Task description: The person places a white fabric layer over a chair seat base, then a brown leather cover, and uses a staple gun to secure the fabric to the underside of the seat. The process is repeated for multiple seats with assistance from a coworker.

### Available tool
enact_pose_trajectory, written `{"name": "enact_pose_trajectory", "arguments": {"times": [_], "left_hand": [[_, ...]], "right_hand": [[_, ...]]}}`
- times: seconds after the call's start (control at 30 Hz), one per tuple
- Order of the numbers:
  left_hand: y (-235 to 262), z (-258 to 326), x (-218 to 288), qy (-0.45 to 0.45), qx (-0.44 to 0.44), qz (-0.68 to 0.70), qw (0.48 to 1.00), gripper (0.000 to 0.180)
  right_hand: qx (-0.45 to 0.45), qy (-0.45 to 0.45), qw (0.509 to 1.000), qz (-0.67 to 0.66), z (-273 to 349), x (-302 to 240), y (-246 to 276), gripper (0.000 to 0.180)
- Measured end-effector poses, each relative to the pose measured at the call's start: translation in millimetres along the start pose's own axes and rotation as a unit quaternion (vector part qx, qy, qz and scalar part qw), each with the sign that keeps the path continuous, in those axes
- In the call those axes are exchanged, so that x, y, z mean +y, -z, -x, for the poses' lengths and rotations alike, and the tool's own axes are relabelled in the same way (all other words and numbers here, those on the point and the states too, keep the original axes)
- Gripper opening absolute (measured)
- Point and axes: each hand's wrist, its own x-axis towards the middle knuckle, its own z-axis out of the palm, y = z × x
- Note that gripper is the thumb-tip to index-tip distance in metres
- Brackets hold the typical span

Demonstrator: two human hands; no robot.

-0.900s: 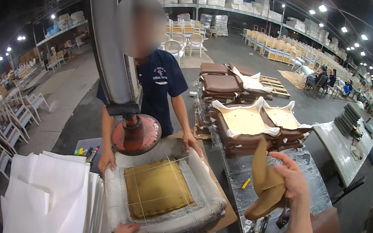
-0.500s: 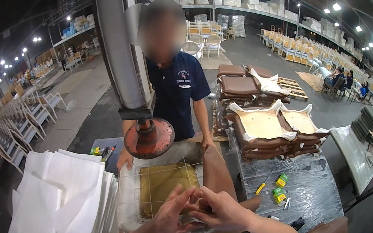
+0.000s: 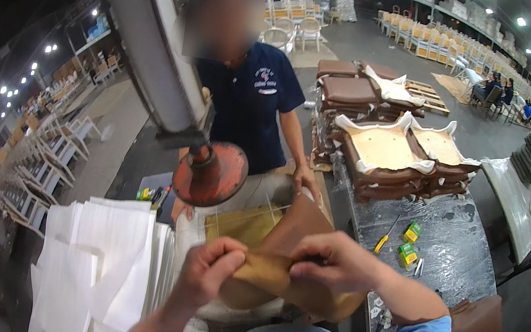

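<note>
A sheet of brown leather-like upholstery (image 3: 293,227) rises in front of me, its tan underside turned up along the near edge. My left hand (image 3: 213,273) pinches that edge between thumb and fingers. A short way to the right, my right hand (image 3: 332,260) grips the same edge. The sheet lies over part of a pale seat form (image 3: 261,189) with an olive-yellow centre pad (image 3: 233,225) marked by thin lines. Above the form hangs a red round press plate (image 3: 211,175). Across from me, a co-worker in a navy shirt rests a hand (image 3: 307,180) on the form's far edge.
White sheets (image 3: 99,265) are stacked at the left. On the right, a plastic-covered table (image 3: 445,239) holds a yellow screwdriver (image 3: 382,242), green-and-yellow small boxes (image 3: 412,232) and piled brown seat covers (image 3: 383,148). A grey press column (image 3: 150,48) stands near the co-worker.
My hands were close together over the pad, with no sheet visibly held. Now they are apart, gripping the brown sheet's near edge, which has been pulled up across the form.
</note>
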Motion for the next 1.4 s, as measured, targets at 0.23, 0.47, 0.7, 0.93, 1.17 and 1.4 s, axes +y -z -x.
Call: {"name": "enact_pose_trajectory", "arguments": {"times": [0.23,0.47,0.7,0.93,1.17,1.4], "left_hand": [[33,-12,-2,0.145,-0.096,0.265,0.948,0.035],[38,-9,-7,0.149,-0.155,0.097,0.972,0.035],[46,8,-26,0.039,-0.071,-0.107,0.991,0.026],[67,56,-41,0.151,-0.238,-0.148,0.948,0.063],[96,140,-152,0.085,-0.212,-0.353,0.907,0.047],[135,172,41,-0.119,0.088,-0.360,0.921,0.035]], "right_hand": [[-0.005,-0.018,1.000,0.006,-28,-2,-1,0.024],[0.004,0.064,0.996,0.059,-47,4,-16,0.022],[-0.064,0.060,0.986,0.145,-38,5,-6,0.021],[-0.024,-0.094,0.973,0.210,76,76,10,0.024],[0.044,-0.004,0.967,0.249,121,8,2,0.041],[0.087,0.083,0.931,0.343,169,-123,47,0.032]]}}
